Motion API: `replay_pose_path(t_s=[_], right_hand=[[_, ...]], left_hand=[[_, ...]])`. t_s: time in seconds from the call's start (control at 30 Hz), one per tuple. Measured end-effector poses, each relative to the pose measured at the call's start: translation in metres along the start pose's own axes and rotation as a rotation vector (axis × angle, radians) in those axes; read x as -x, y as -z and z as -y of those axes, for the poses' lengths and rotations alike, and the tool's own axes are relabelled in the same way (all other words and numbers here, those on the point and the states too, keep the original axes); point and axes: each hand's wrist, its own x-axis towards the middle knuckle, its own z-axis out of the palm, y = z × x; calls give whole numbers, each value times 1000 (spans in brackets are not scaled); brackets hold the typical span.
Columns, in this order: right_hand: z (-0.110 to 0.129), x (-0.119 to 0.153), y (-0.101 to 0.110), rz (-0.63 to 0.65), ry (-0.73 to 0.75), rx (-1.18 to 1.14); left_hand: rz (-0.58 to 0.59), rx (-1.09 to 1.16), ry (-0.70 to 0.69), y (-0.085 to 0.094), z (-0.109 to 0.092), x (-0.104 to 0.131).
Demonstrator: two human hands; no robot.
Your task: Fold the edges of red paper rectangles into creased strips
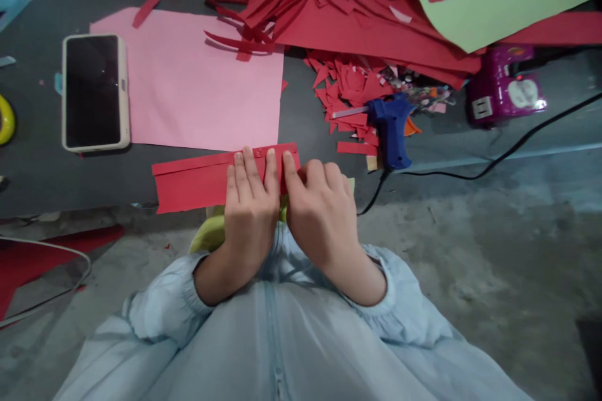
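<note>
A folded piece of red paper (192, 185) lies along the table's near edge, a narrow fold running along its far side. My left hand (251, 200) rests flat on it, fingers stretched out towards the fold and its thumb hidden. Close beside it, my right hand (322, 207) points its index finger onto the paper's right end. The other fingers of that hand are curled in, and its thumb is out of sight. Just beyond the paper is a pink sheet (202, 88). To the right of my hands lies a blue glue gun (392, 128) with a glue stick protruding from its back.
A phone (93, 93) lies on the pink sheet's left edge. Red paper strips and scraps (357, 25) are heaped at the back, near a green sheet (508, 6). A purple box (503, 91) stands at right. The glue gun's black cord (475, 174) crosses the table edge (555, 153).
</note>
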Motion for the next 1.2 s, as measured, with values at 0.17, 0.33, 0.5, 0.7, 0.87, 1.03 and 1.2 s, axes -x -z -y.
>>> replay_pose_path(t_s=[0.17,0.33,0.5,0.7,0.87,1.03,1.2], right_hand=[[6,-3,-5,17,-30,11],[9,-3,-4,30,-65,25],[8,-5,-3,68,-75,7],[10,-6,-3,92,-75,24],[6,-7,1,129,-57,14],[4,-16,7,165,-16,-55],[8,-25,9,262,15,-106]], left_hand=[[6,-4,-6,0,2,1],[-29,-72,-36,0,1,0],[3,-16,-2,-2,-1,1],[19,37,-55,2,11,10],[3,65,-108,4,25,15],[-18,30,-125,1,25,14],[-13,28,-109,2,25,12]])
